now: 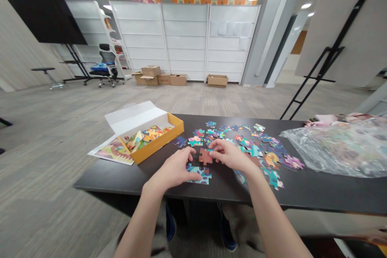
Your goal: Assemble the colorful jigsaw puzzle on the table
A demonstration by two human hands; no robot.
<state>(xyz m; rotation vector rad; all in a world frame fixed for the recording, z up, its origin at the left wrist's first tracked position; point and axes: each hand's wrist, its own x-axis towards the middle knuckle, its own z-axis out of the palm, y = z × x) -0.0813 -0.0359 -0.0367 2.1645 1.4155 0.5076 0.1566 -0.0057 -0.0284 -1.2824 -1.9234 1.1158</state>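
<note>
On the black table, my right hand pinches the right edge of a reddish-brown puzzle piece. Just below that piece lies a teal and purple patterned section of puzzle. My left hand is spread, with its thumb over the left part of the patterned section and its fingertips left of the brown piece. Many colourful loose pieces lie to the right of my right hand, and a few more, such as a teal and pink one, are above my hands.
An open yellow box with puzzle pieces in it stands at the left, its white lid raised. A printed picture sheet lies partly beneath it. Clear plastic wrapping covers the table's right side. Cardboard boxes stand by the far shelves.
</note>
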